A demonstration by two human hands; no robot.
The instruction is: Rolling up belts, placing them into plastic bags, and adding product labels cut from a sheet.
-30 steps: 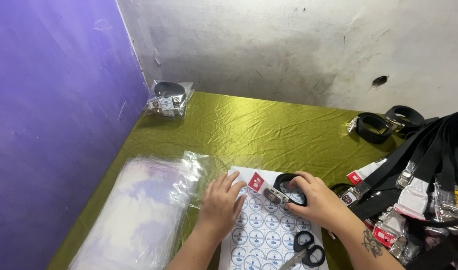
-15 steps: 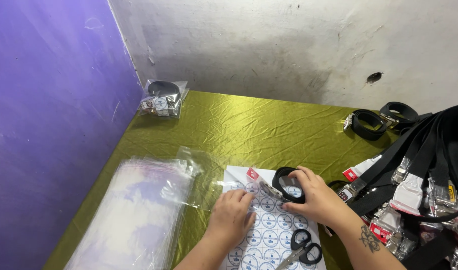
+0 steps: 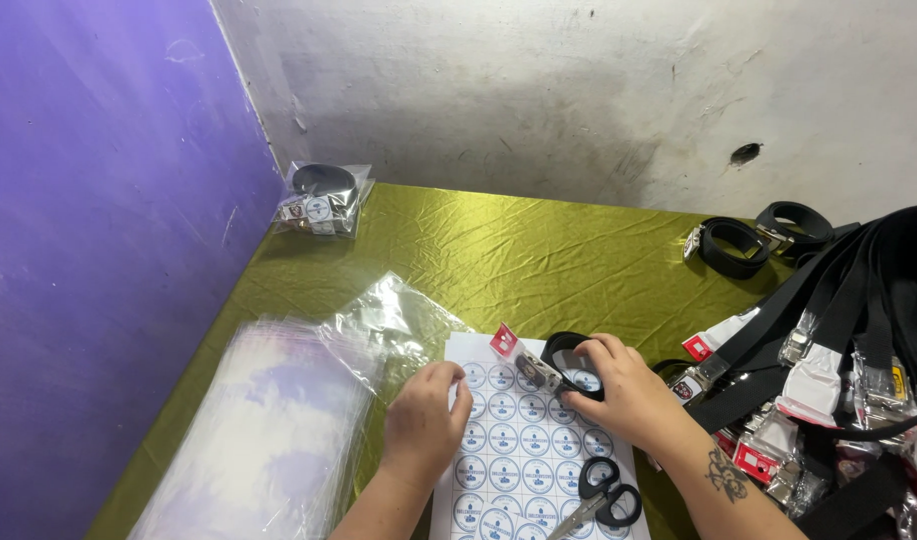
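Note:
My right hand (image 3: pixel 624 392) grips a rolled black belt (image 3: pixel 564 352) with a metal buckle and a small red tag, holding it over a white sheet of round blue stickers (image 3: pixel 514 440). My left hand (image 3: pixel 424 420) rests on the sheet's left edge with its fingertips bent onto a sticker near the top. Black-handled scissors (image 3: pixel 599 498) lie on the sheet's lower right part, just below my right wrist.
A stack of clear plastic bags (image 3: pixel 269 420) lies at the left on the olive-green cloth (image 3: pixel 499 250). A bagged belt (image 3: pixel 321 198) sits in the far left corner. Two rolled belts (image 3: pixel 754 238) lie far right, and a heap of black belts (image 3: pixel 859 340) fills the right side.
My left hand has slid down the sheet and curled its fingers onto a sticker. My right hand has kept the rolled belt at the sheet's top. The camera has tilted slightly.

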